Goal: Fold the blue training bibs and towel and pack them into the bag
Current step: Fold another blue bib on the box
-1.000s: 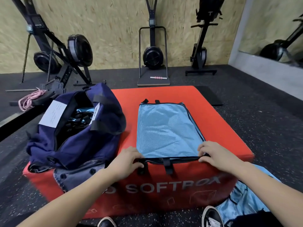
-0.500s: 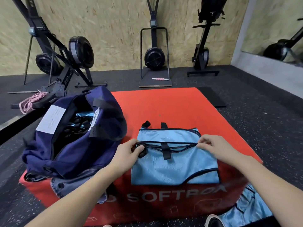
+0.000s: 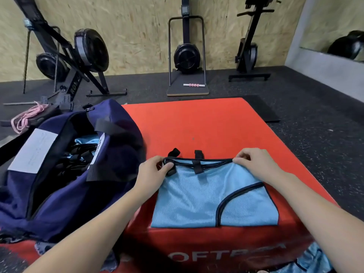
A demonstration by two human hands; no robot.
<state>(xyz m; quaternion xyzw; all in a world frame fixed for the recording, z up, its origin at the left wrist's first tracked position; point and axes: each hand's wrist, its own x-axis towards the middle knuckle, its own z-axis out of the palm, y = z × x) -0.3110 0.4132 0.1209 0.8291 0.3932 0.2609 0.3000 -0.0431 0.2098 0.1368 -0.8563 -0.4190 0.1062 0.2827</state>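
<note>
A red padded vinyl box [image 3: 206,125], broad and flat-topped with rounded edges and white lettering on its near face, is set on dark speckled rubber flooring [image 3: 315,115]; the far half of its top is bare. The box's left side is covered by a large navy fabric duffel bag [image 3: 59,194], soft and slumped, its long axis running from near left to far right, its zip mouth gaping upward with light blue cloth and black straps seen inside and a white rectangular label on its left flap. On the near right part of the box a light blue mesh training bib [image 3: 197,201] with black piping is laid flat, folded into a rough rectangle whose long axis runs left to right; its near edge is lined up just inside the box's front edge, and its far edge carries short black strap tabs. The far left corner of the bib is pinched by the left hand [image 3: 151,172], its fingers curled round the black trim, and the far right corner is pinched by the right hand [image 3: 254,164] between thumb and bent fingers. More light blue fabric [image 3: 311,261] is seen low on the floor at the right.
</note>
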